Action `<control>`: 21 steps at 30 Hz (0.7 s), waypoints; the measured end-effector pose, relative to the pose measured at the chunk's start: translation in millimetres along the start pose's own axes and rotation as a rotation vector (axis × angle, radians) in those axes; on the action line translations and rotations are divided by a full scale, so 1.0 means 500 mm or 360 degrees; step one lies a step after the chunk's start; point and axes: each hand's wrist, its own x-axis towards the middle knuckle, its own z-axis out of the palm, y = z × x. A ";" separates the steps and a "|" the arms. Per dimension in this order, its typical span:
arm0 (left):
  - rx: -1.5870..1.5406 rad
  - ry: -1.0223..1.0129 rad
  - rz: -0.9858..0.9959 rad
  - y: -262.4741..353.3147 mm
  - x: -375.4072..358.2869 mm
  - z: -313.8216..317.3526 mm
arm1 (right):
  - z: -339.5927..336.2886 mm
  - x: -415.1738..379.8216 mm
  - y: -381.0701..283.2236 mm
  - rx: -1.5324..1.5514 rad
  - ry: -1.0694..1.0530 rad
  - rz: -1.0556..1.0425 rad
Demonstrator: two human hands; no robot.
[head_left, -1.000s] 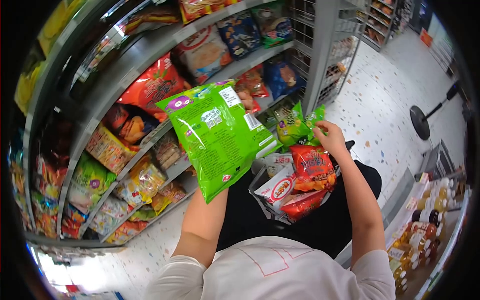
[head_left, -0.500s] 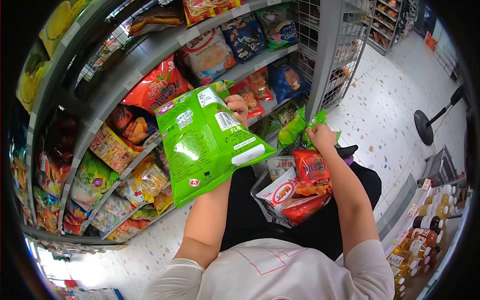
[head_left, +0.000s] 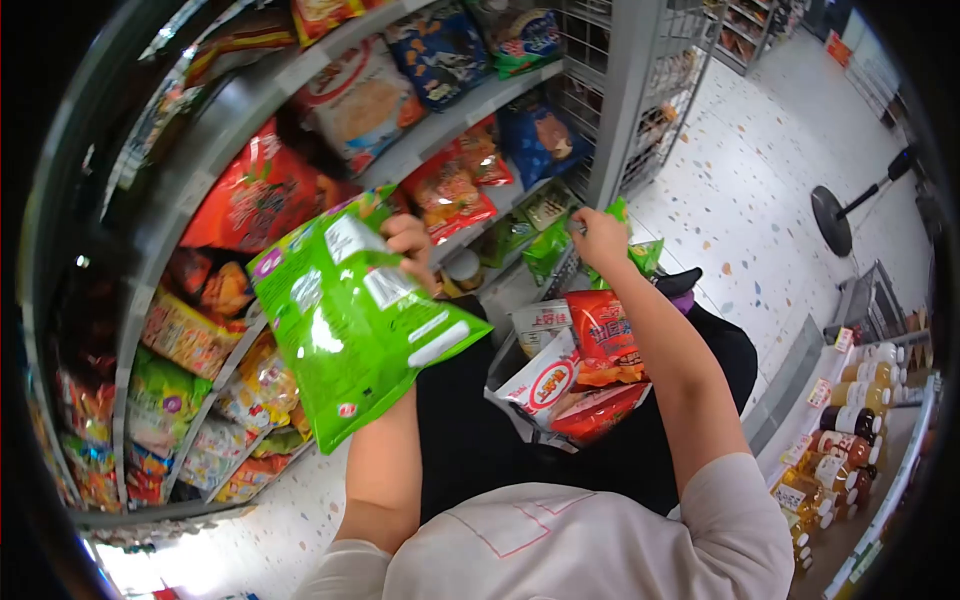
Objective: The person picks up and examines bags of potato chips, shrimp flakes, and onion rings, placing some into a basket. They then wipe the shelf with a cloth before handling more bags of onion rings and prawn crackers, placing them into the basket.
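Observation:
A large green snack bag (head_left: 360, 320), its printed back and barcode facing up, is in my left hand (head_left: 408, 243), whose fingers are wrapped over its upper edge. My right hand (head_left: 602, 238) is closed at the far side of the basket, with green packaging (head_left: 618, 212) beside it; its fingertips are partly hidden and I cannot make out what they hold. Below my right hand, the basket (head_left: 500, 385) holds a red snack bag (head_left: 600, 325), a white bag with a red oval (head_left: 545, 383) and another red bag (head_left: 603, 410).
Shelves (head_left: 400, 160) packed with snack bags curve along the left and front. A wire rack (head_left: 655, 130) stands ahead. On the right are jars (head_left: 850, 420) on a shelf, a black round-based stand (head_left: 832, 220) and speckled floor (head_left: 740, 170).
The green bag and my left hand have shifted left and slightly down in view. My right hand has moved left and up. The shelves have also shifted left as the view turned.

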 end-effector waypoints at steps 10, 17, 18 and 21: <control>0.0323 0.0238 0.0048 0.060 0.036 -0.152 | -0.113 0.165 0.101 -0.0136 -0.0163 0.0392; 0.0465 0.0303 0.0014 0.067 0.054 -0.177 | -0.083 0.152 0.109 -0.0509 -0.0837 0.0585; 0.0477 0.0262 -0.0005 0.068 0.054 -0.176 | -0.080 0.151 0.119 -0.0507 -0.0841 0.0584; 0.0550 0.0290 0.0058 0.061 0.042 -0.163 | -0.099 0.141 0.134 -0.0186 -0.0827 0.0614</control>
